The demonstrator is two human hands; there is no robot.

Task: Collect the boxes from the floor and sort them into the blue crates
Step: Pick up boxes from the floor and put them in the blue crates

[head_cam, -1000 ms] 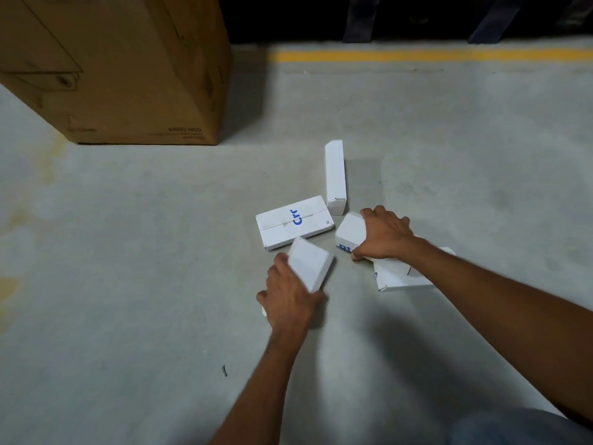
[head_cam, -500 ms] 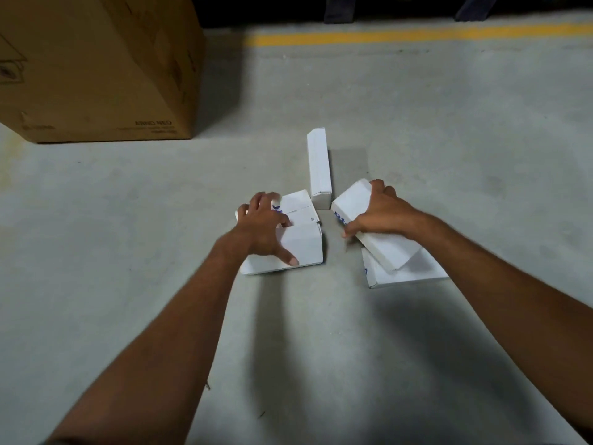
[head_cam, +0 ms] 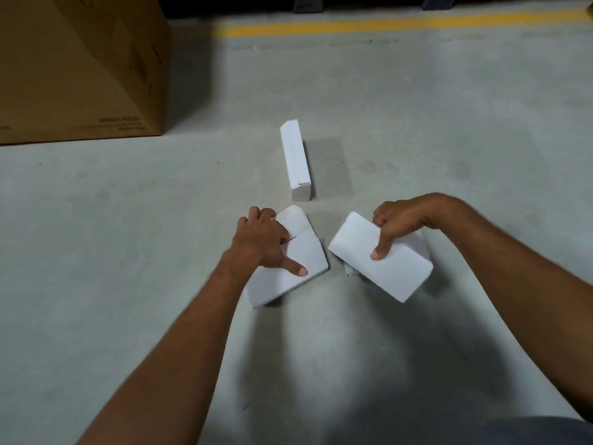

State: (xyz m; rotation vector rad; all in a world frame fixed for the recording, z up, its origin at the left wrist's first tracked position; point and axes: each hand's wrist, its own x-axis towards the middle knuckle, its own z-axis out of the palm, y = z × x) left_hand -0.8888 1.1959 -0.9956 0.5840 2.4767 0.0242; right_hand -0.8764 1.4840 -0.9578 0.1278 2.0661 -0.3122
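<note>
The left hand grips two stacked white boxes with curled fingers, while the right hand clasps a single white box.

Count: five white, plus one brown carton and one yellow floor line.
My left hand grips a stacked pair, my right hand a single box over a sliver of another, and one lone box sits beyond.
</note>
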